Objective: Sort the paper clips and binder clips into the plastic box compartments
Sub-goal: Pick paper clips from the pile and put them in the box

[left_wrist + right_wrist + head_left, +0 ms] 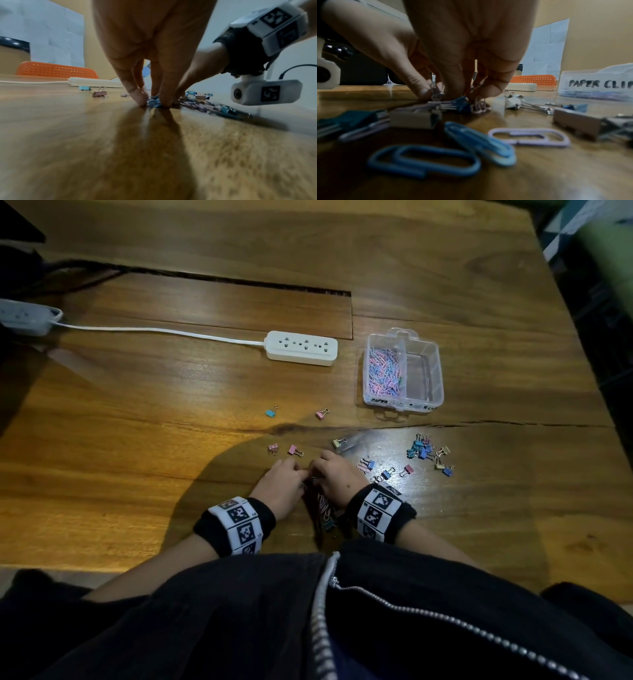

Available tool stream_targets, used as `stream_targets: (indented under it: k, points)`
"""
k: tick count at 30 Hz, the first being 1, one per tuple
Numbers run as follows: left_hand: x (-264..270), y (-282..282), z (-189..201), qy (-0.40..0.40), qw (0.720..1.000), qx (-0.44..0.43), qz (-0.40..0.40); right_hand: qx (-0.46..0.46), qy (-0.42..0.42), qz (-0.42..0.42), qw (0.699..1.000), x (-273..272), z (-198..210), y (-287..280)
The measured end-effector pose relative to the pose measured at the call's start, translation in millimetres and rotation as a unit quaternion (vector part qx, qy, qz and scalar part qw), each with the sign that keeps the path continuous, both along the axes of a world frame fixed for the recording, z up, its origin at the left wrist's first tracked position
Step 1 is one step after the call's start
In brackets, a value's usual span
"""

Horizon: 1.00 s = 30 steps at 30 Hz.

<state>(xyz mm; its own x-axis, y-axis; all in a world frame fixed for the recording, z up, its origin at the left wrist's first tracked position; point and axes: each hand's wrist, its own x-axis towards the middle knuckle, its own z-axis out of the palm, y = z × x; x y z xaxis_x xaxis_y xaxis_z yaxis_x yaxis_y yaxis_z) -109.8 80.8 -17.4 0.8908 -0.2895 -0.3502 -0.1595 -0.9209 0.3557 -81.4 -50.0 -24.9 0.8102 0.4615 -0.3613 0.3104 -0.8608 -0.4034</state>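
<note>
Both hands (310, 479) pinch paper clips (478, 106) on table (137, 405)

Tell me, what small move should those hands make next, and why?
Probably lift the pinched paper clips and carry them to the plastic box. Both the left hand and the right hand have fingertips gathering clips on the table, and its left compartment already holds paper clips.

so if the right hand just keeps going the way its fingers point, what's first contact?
The right hand points straight down; its fingertips already sit at the table among pink paper clips, probably meeting those first.
</note>
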Motion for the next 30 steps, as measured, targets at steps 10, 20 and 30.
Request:
stream_targets:
  k: [10, 20, 30]
  points:
    - [20.4, -5.1, 3.8, 0.005, 0.998, -0.055, 0.03, -0.023, -0.047, -0.02, 0.998, -0.7, -2.6, -21.0]
    - [39.4, 3.4, 11.6, 0.304, 0.805, -0.414, 0.297, 0.343, 0.206, -0.329, 0.855, -0.2, 15.9, -50.4]
    - [37.1, -24.0, 5.8, 0.17, 0.972, -0.152, 0.057, 0.464, 0.291, -0.411, 0.728, -7.9, 16.5, -63.8]
